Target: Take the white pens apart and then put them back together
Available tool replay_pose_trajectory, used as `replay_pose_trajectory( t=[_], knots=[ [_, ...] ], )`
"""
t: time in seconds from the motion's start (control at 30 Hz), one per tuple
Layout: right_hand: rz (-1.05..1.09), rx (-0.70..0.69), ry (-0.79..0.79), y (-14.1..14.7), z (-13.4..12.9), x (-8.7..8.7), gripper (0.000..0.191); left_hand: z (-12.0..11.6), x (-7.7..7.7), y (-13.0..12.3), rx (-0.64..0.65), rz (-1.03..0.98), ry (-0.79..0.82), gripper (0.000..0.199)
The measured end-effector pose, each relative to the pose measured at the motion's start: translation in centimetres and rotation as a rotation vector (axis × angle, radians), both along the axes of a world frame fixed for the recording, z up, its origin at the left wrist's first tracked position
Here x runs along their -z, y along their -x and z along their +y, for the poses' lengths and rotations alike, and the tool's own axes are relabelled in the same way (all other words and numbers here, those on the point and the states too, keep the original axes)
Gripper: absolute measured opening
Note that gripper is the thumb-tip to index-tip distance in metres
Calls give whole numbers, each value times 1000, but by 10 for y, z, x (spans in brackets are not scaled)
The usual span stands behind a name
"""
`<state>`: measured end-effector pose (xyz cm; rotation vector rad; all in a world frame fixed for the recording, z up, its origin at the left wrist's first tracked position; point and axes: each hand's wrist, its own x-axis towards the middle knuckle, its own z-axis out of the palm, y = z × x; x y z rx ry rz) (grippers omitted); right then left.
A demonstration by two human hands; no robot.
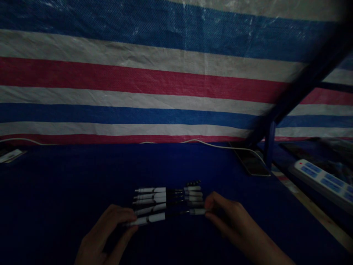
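Several pens lie side by side on the dark blue table (82, 176), each with a white barrel at the left, a thin dark middle stretch and a greyish end piece at the right. My left hand (109, 230) pinches the left end of the nearest pen's white barrel (154, 218) between thumb and fingers. The greyish end piece (196, 211) of that same pen is pinched at its right tip by my right hand (230, 215). Beyond it lie the other pens' barrels (156, 196), close together. The dim light hides whether the dark middle parts join both ends.
A phone-like dark slab (252, 162) lies at the back right, under a white cable (220, 146). A white power strip (322, 178) is farther right, past a blue metal frame (269, 145). A striped sheet (138, 79) hangs behind the table. Flat items (12, 155) lie far left.
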<state>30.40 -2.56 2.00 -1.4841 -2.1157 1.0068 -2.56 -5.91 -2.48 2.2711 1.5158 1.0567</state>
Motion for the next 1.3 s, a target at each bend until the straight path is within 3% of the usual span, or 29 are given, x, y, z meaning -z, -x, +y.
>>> replay_pose_trajectory(
  t=[0.2,0.33,0.6,0.8,1.0,1.17,1.3],
  knots=[
    [63,25,24,8,0,2,10,1,0,-2,28,3,25,16],
    [213,67,39,15,-9,10,10,-2,-4,-10,55,-50,68,14],
    [413,145,-62,25,-19,25,9,-5,-16,-24,121,-157,209,14],
    [372,116,-151,26,-22,22,11,-4,-16,-23,89,-248,335,8],
    [222,-1,-284,26,-23,22,25,-5,-14,-26,89,-298,326,10],
    [103,-32,-236,31,-26,12,46,-7,-15,-29,187,-288,236,17],
    [143,22,-179,30,-32,7,39,-8,-16,-28,172,-323,251,18]
  ],
)
